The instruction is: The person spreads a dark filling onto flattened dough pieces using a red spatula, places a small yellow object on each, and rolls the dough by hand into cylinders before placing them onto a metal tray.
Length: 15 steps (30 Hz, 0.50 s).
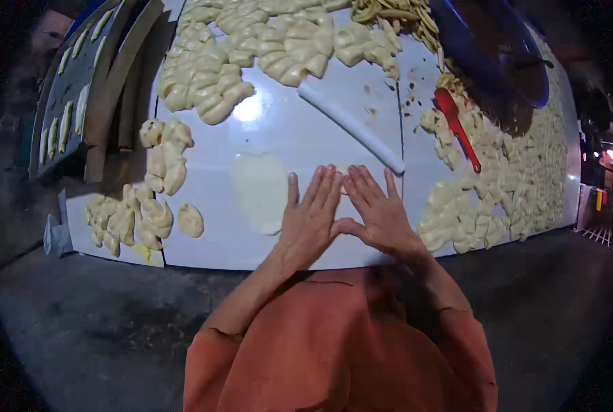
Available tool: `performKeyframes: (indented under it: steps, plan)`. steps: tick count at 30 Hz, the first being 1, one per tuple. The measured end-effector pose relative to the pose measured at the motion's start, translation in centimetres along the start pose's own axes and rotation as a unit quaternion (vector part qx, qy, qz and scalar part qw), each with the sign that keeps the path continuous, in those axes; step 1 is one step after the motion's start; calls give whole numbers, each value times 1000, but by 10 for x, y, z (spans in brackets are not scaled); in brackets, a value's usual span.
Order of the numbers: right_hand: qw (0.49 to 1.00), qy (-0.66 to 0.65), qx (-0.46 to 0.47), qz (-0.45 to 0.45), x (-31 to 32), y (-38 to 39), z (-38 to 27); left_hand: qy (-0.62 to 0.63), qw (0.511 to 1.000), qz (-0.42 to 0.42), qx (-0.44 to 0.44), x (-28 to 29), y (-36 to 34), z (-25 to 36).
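My left hand (310, 209) and my right hand (380, 214) lie flat on the white tabletop, fingers stretched forward and thumb tips meeting. A sliver of pale dough (343, 169) shows between the fingertips; whatever else is beneath the palms is hidden. Just left of my left hand, a thin oval sheet of rolled dough (258, 189) rests on the surface. Beyond my right hand, a white rolling pin (351, 127) lies at a slant, its near end close to my fingers.
Dough pieces (282, 51) cover the far side, with more dough (485, 213) spread at right. A red-handled tool (457, 127) lies near a blue basin (542, 86) of brown filling. Left are small dough lumps (191, 220) and a dark tray (55, 96) bearing dough sticks.
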State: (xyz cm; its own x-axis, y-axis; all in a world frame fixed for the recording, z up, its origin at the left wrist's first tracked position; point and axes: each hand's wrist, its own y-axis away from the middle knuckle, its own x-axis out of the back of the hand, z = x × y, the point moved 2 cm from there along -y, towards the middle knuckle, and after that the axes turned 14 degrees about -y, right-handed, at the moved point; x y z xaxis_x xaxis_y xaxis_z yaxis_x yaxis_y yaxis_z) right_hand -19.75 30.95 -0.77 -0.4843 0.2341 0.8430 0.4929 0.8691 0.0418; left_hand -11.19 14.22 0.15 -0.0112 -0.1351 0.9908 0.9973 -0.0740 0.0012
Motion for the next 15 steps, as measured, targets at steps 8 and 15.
performKeyframes:
  steps: [8,15]
  plan:
    - [996,-4,86,-10,29,12,23,-92,992,-13,91,-6,8,25]
    - [957,11,14,288,53,-55,46,-41,990,0,136,-14,9,73]
